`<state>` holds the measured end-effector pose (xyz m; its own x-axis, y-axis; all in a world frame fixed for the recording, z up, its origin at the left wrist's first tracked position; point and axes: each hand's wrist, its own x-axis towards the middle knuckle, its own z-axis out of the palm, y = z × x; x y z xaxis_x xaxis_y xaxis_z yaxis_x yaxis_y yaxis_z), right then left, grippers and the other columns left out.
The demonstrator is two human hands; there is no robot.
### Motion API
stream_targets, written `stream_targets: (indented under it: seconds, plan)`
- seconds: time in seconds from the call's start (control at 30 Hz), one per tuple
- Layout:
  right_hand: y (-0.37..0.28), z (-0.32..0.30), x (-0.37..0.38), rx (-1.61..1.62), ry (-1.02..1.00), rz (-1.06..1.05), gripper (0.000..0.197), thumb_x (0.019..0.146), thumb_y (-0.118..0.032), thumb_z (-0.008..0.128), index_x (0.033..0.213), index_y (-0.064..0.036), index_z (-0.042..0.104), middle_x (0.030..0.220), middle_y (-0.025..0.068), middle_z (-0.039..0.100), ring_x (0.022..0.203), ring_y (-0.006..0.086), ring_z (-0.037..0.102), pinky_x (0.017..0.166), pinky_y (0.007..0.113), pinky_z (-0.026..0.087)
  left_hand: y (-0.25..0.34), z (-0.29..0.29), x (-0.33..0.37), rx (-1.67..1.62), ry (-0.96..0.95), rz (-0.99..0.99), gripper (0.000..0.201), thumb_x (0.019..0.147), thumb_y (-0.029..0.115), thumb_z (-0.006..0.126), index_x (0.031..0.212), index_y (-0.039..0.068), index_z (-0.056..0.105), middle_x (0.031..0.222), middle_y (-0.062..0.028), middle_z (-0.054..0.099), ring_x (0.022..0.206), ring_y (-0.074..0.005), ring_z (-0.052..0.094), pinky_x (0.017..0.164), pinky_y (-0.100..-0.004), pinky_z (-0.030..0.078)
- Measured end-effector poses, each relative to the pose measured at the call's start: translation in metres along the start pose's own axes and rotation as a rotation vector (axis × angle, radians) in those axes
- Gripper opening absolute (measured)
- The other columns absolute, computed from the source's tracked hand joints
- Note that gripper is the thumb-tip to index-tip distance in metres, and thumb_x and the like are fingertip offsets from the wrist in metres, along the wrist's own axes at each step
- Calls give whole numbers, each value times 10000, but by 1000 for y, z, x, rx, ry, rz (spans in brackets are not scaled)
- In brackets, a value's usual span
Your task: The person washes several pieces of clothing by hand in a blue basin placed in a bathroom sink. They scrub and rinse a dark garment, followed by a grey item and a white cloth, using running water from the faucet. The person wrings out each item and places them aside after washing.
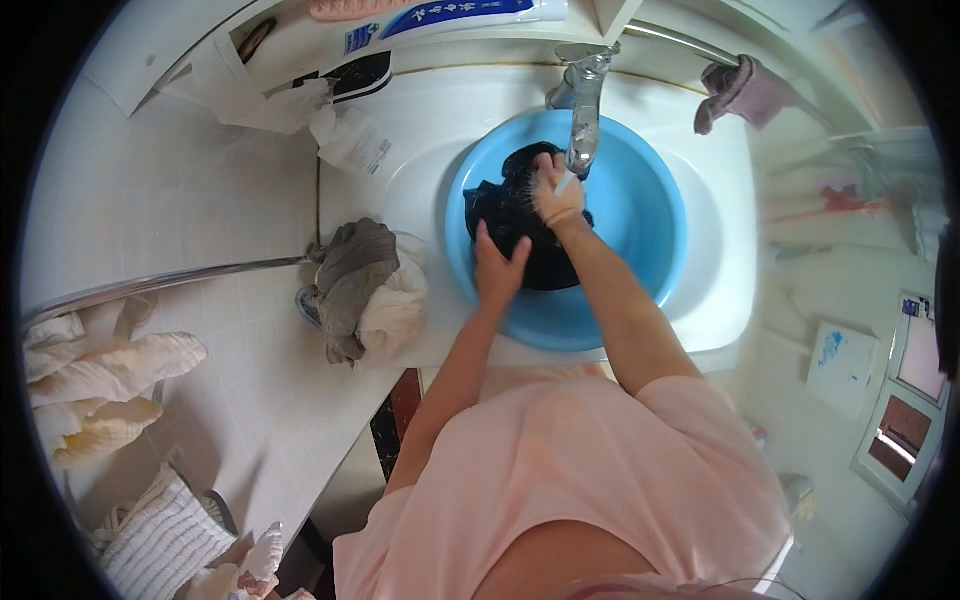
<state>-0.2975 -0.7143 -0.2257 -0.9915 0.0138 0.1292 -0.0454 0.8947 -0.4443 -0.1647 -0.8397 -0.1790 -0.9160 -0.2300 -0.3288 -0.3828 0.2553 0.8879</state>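
Note:
A bundle of wet black cloth (555, 262) lies in the left part of a round light-blue basin (650, 240). My left hand (498, 270) grips its near left side, thumb and fingers apart around the fabric. Farther in, under the tap (585, 125), my right hand (558, 195) is closed on the cloth's upper right part, its fingertips partly hidden. A pale streak below the spout and fine spray over this hand look like running water.
The basin stands in a white sink (725, 270). Grey and cream cloths (360, 285) hang over the sink's left edge. A toothpaste box (450, 15) lies on the shelf behind. A mauve cloth (745, 95) hangs from a rail at right. Light garments (120, 370) hang at left.

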Motion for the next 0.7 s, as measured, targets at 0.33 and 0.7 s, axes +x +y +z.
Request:
stream_targets:
  seconds: [0.33, 0.7]
  plan:
    - [-113, -102, -114, 311, -23, -535, 329, 732, -314, 686, 968, -102, 599, 952, 120, 552, 795, 293, 574, 656, 371, 513, -90, 29, 68, -1403, -376, 162, 554, 930, 546, 446, 1207, 68, 494, 1124, -75, 549, 1029, -196, 529, 922, -348, 423]
    - [-25, -119, 4, -238, -217, -258, 411, 847, -484, 548, 996, -109, 626, 993, 126, 613, 975, 313, 590, 705, 456, 518, 18, -35, 21, 73, -115, -44, 580, 816, 307, 674, 1267, 17, 454, 1191, -205, 545, 1012, -341, 575, 881, -404, 470]
